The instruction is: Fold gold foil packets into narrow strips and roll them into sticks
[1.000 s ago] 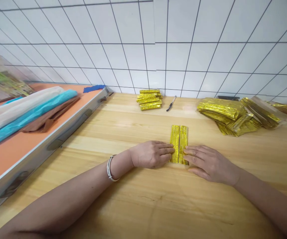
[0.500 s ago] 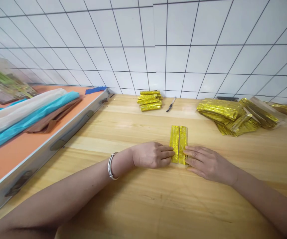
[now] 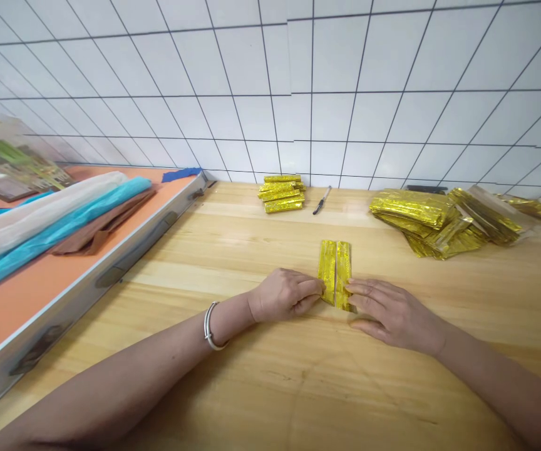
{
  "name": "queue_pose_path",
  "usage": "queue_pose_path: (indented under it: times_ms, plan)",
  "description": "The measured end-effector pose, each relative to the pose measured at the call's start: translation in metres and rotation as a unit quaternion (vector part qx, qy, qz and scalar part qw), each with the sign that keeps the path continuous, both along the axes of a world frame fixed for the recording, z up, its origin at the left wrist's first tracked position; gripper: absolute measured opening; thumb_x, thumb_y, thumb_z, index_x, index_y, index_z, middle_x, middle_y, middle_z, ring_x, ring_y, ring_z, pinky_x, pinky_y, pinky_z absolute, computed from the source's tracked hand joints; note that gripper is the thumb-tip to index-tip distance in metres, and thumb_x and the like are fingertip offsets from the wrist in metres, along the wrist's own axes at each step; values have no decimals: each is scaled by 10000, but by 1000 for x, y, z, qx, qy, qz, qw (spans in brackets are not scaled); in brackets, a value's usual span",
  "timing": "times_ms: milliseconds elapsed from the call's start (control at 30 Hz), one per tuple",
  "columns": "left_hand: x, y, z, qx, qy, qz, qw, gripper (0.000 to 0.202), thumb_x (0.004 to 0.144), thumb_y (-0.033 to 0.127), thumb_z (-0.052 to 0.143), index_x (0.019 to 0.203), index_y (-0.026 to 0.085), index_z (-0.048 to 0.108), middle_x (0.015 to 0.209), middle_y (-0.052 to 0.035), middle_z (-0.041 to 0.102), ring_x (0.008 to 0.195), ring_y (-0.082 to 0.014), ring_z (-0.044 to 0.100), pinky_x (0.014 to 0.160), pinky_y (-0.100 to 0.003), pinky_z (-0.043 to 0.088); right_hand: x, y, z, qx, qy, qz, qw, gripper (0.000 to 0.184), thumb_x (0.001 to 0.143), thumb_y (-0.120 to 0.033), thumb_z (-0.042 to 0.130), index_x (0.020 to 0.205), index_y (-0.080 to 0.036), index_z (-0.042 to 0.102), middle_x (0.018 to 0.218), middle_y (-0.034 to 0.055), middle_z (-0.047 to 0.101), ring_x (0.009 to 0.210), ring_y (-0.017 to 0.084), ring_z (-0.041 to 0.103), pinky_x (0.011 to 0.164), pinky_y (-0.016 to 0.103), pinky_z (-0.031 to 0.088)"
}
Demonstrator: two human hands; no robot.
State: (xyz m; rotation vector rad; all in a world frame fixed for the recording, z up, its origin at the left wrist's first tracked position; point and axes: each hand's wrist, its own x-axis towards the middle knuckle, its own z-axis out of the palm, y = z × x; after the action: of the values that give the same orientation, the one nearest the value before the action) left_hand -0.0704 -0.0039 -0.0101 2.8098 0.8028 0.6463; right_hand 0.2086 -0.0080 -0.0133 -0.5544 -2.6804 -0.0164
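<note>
A shiny gold foil packet lies on the wooden table in front of me, its two long halves side by side with a narrow dark gap between them. My left hand, with a silver bangle at the wrist, has its fingers bent together and pinches the packet's lower left edge. On the other side, the outstretched fingers of my right hand rest against the lower right edge, thumb held apart. What lies under the fingertips is hidden.
Small gold foil packets are stacked near the tiled wall, beside a pen. A larger heap of gold foil packets spreads at the back right. On the left, an orange-lined case holds rolled blue, white and brown material.
My left fingers have drawn in from lying on the packet to a pinch at its edge, and the left half has tilted slightly. The right thumb shows farther from the fingers.
</note>
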Motion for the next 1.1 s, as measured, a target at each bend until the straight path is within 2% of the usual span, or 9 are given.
queue_pose_path:
  times_ms: [200, 333, 467, 633, 733, 867, 1100]
  plan:
    - [0, -2, -5, -26, -17, 18, 999, 213, 924, 225, 389, 997, 175, 583, 882, -67, 702, 791, -124, 669, 748, -237, 537, -5, -2, -2, 47, 0, -14, 999, 319, 840, -288, 592, 1127, -149, 600, 1155, 137, 646, 1124, 255, 570, 966, 441, 489]
    - [1, -4, -7, -44, -21, 34, 998, 198, 916, 221, 399, 992, 175, 575, 873, -62, 700, 797, -127, 668, 748, -236, 534, -7, -2, -5, 67, -11, -17, 998, 246, 844, -179, 567, 1078, -144, 636, 1127, 125, 660, 1123, 248, 569, 981, 429, 482]
    - [-1, -5, -3, -71, -21, 33, 997, 189, 913, 214, 409, 1015, 176, 563, 946, -68, 694, 860, -133, 663, 787, -245, 527, -8, -2, -7, 66, -6, -22, 998, 270, 828, -79, 541, 1069, -139, 648, 1131, 120, 659, 1129, 241, 564, 984, 411, 479]
    - [-9, -4, 2, -125, -22, -24, 992, 221, 877, 235, 498, 1087, 180, 535, 1121, -76, 650, 992, -156, 633, 871, -269, 507, -11, -4, -3, 45, 19, -36, 998, 231, 829, -108, 558, 1035, -149, 653, 1091, 100, 674, 1095, 231, 579, 954, 395, 495]
    - [-11, -3, 0, -126, -36, -33, 991, 278, 879, 230, 502, 1151, 185, 541, 1212, -83, 608, 1079, -167, 597, 933, -283, 484, -11, -4, -3, 22, 30, -48, 998, 214, 834, -121, 559, 1021, -169, 650, 1083, 82, 677, 1076, 217, 586, 947, 391, 493]
    - [-7, -3, -5, -116, -47, -15, 992, 273, 903, 216, 464, 1144, 184, 588, 1209, -80, 614, 1100, -165, 586, 955, -288, 474, -11, -2, -7, -12, 46, -70, 996, 200, 846, -146, 555, 1021, -196, 641, 1084, 67, 674, 1060, 204, 589, 941, 391, 487]
    - [4, -10, -9, -157, -84, 43, 983, 220, 902, 201, 474, 1028, 168, 651, 1166, -66, 624, 1048, -150, 599, 930, -255, 482, -10, -2, -6, -50, 25, -81, 995, 195, 855, -214, 552, 1035, -221, 627, 1105, 70, 657, 1086, 224, 567, 940, 427, 463]
